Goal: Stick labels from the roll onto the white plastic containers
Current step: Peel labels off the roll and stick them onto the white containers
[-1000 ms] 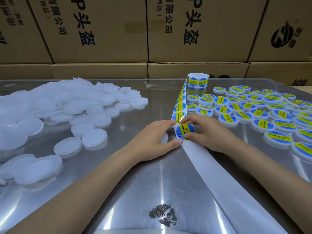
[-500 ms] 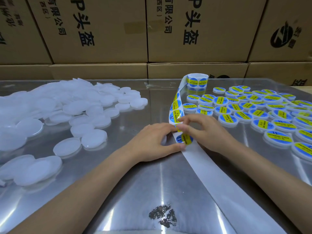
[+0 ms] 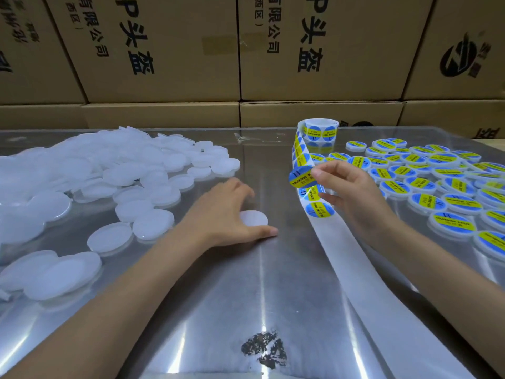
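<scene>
My right hand (image 3: 347, 190) pinches a round blue-and-yellow label (image 3: 300, 178) lifted off the backing strip (image 3: 355, 266), just above the strip. The label roll (image 3: 318, 131) stands upright at the back, its strip running down toward me with more labels on it. My left hand (image 3: 221, 214) rests on the metal table (image 3: 213, 310), thumb and fingers around one blank white container (image 3: 254, 218) to the left of the strip. A heap of blank white containers (image 3: 90, 173) lies at the left. Labelled containers (image 3: 437, 184) cover the right side.
Stacked cardboard boxes (image 3: 169, 50) wall off the back edge of the table. A dark scuffed patch (image 3: 263, 350) marks the table surface near me. The peeled, bare backing strip trails off toward the lower right.
My right hand has peeled a label off the strip and lifted it. My left hand has let go of the strip and moved left onto a blank container.
</scene>
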Motion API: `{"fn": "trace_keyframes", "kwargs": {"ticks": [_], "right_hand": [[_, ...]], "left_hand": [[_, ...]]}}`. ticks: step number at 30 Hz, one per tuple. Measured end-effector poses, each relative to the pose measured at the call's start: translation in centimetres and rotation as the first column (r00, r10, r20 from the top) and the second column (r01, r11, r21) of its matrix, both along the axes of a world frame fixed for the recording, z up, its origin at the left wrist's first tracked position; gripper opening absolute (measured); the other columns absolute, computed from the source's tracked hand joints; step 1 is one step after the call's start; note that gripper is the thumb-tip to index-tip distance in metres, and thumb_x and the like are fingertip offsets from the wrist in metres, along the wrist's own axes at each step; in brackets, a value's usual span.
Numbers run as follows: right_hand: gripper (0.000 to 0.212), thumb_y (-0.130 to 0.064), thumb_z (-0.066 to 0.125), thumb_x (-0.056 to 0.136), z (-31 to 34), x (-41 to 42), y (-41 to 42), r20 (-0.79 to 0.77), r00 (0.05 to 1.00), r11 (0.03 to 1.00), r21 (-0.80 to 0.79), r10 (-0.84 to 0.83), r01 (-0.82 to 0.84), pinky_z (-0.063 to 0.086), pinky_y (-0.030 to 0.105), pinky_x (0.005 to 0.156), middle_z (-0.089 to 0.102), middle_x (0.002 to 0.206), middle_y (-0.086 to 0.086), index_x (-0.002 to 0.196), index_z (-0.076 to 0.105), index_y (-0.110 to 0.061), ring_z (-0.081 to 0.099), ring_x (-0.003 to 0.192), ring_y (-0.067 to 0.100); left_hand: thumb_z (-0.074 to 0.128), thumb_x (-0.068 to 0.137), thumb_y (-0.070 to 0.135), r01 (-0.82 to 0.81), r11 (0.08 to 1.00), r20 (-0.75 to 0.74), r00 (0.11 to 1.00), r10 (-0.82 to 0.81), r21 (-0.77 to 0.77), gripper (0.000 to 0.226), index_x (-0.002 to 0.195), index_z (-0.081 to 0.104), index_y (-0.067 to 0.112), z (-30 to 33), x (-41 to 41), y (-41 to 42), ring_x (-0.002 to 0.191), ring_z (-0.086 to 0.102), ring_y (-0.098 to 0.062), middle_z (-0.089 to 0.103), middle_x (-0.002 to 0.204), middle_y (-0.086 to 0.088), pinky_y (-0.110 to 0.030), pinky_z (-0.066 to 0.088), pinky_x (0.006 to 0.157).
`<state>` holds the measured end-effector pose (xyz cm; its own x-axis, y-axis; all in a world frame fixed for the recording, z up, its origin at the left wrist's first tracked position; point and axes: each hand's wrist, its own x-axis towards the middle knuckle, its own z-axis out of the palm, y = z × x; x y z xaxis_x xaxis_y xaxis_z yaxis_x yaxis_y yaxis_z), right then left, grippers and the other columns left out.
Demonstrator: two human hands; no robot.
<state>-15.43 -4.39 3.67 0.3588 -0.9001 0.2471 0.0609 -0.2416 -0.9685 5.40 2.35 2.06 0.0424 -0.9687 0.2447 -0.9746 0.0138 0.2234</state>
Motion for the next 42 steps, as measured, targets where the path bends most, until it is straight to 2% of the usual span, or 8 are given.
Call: {"fn": "trace_keyframes", "kwargs": {"ticks": [3, 5, 11, 15, 18, 24, 27, 42], "right_hand": [[0.010, -0.022, 0.067, 0.083, -0.2, 0.0, -0.2, -0.003, 1.000, 1.000, 0.019, 0.011, -0.010, 0.047, 0.031, 0.091, 0.070, 0.083, -0.018, 0.074, 0.070, -0.025, 0.062, 0.092, 0.006], [0.010, -0.024, 0.068, 0.082, -0.3, 0.1, -0.2, 0.013, 0.999, 0.997, 0.071, 0.032, -0.033, 0.050, 0.027, 0.088, 0.073, 0.088, -0.016, 0.073, 0.073, -0.024, 0.064, 0.097, 0.005], [0.010, -0.033, 0.070, 0.076, -0.9, 0.3, -0.2, 0.027, 0.987, 0.960, 0.230, 0.160, -0.162, 0.050, 0.022, 0.078, 0.074, 0.100, -0.003, 0.077, 0.077, -0.025, 0.065, 0.101, 0.007], [0.028, -0.034, 0.073, 0.065, -1.1, 0.5, 0.0, 0.072, 0.980, 0.912, 0.357, 0.188, -0.201, 0.054, 0.020, 0.069, 0.074, 0.100, 0.000, 0.088, 0.073, -0.018, 0.069, 0.093, 0.009], [0.028, -0.027, 0.072, 0.068, -1.0, 0.5, 0.2, 0.138, 0.972, 0.882, 0.411, 0.189, -0.230, 0.055, 0.019, 0.063, 0.074, 0.100, 0.003, 0.093, 0.071, -0.016, 0.071, 0.088, 0.011], [0.034, -0.026, 0.069, 0.073, -0.9, 0.6, 0.3, 0.138, 0.962, 0.856, 0.440, 0.234, -0.271, 0.053, 0.027, 0.088, 0.072, 0.106, 0.006, 0.104, 0.068, -0.013, 0.069, 0.098, 0.016], [0.034, -0.025, 0.068, 0.078, -0.9, 0.6, 0.3, 0.128, 0.964, 0.856, 0.443, 0.233, -0.266, 0.051, 0.029, 0.092, 0.072, 0.108, 0.007, 0.109, 0.067, -0.010, 0.067, 0.102, 0.019], [0.024, -0.016, 0.064, 0.084, -0.8, 0.7, 0.6, 0.176, 0.966, 0.877, 0.412, 0.190, -0.247, 0.054, 0.026, 0.082, 0.072, 0.105, 0.012, 0.105, 0.067, -0.005, 0.070, 0.085, 0.016]], "left_hand": [[0.062, 0.057, 0.079, -0.112, 0.993, -0.045, 0.993, 0.114, 0.048, 0.063, 0.092, 0.055, 0.028, 0.1, 0.7, -0.1, 0.094, 0.053, -0.011, 0.053, 0.096, 0.011, -0.032, 0.047, 0.081], [0.067, 0.058, 0.072, -0.086, 0.996, -0.106, 0.991, 0.087, 0.011, 0.056, 0.090, 0.056, 0.028, 0.0, 0.6, -0.2, 0.088, 0.053, -0.009, 0.054, 0.094, 0.011, -0.030, 0.047, 0.077], [0.082, 0.068, 0.034, 0.222, 0.936, -0.226, 0.931, -0.287, -0.274, 0.058, 0.118, 0.056, 0.019, -0.2, -1.4, -0.2, 0.086, 0.046, 0.002, 0.055, 0.106, 0.006, -0.011, 0.035, 0.074], [0.083, 0.068, 0.026, 0.255, 0.888, -0.269, 0.889, -0.372, -0.383, 0.071, 0.128, 0.049, 0.014, -0.2, -2.5, -0.1, 0.090, 0.050, 0.009, 0.058, 0.112, 0.008, -0.003, 0.034, 0.077], [0.084, 0.068, 0.025, 0.269, 0.878, -0.288, 0.871, -0.397, -0.396, 0.076, 0.131, 0.045, 0.013, -0.2, -2.8, 0.1, 0.092, 0.053, 0.004, 0.059, 0.111, 0.010, -0.003, 0.035, 0.079], [0.084, 0.068, 0.025, 0.270, 0.883, -0.318, 0.859, -0.402, -0.385, 0.079, 0.134, 0.042, 0.014, 0.1, -3.1, 0.3, 0.094, 0.056, 0.000, 0.062, 0.114, 0.009, -0.005, 0.036, 0.081], [0.084, 0.068, 0.026, 0.271, 0.879, -0.325, 0.853, -0.408, -0.393, 0.079, 0.134, 0.042, 0.015, 0.2, -3.2, 0.3, 0.094, 0.056, 0.002, 0.062, 0.113, 0.008, -0.004, 0.035, 0.081], [0.086, 0.065, 0.029, 0.241, 0.868, -0.360, 0.837, -0.412, -0.433, 0.080, 0.132, 0.045, 0.016, 0.4, -3.5, 0.6, 0.095, 0.057, 0.003, 0.064, 0.110, 0.012, -0.004, 0.036, 0.081]]}}
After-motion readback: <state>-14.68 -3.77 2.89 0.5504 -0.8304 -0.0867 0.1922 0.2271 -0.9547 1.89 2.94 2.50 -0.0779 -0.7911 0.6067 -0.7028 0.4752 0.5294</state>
